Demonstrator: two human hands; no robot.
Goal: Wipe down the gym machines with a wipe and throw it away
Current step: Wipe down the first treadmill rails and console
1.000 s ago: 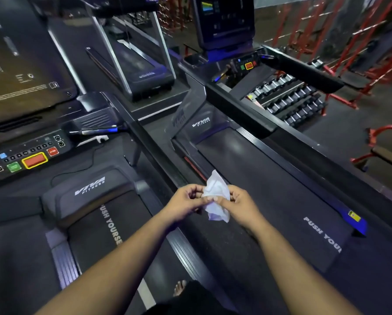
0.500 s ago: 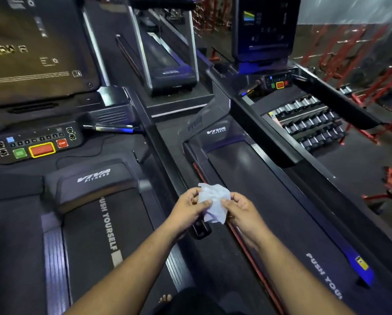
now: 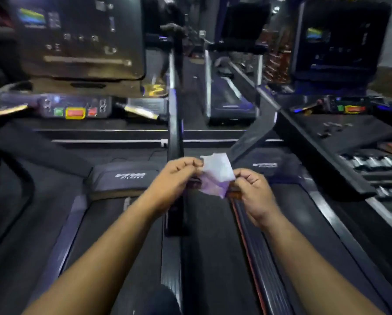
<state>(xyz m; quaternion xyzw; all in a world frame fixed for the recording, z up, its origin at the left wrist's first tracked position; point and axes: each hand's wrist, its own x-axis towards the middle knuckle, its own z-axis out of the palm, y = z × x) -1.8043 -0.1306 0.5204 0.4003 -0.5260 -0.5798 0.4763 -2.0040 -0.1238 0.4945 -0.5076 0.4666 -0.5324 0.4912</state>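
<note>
Now 2 hands, left [image 3: 172, 178] and right [image 3: 251, 189], each grip pinching 1 wipe [image 3: 217, 173], 2 treadmills [image 3: 126, 176] below.

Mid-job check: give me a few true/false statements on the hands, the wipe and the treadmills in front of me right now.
1. Both hands hold the wipe. True: the left hand and right hand each pinch an edge.
2. The wipe is pressed against a console. False: it is held in the air, above the gap between two treadmills.
3. The left treadmill console shows a green button and a yellow-rimmed red button. True.
4. The wipe is black. False: it is white.
5. The right treadmill's screen is off. False: a coloured graphic shows on it.
</note>
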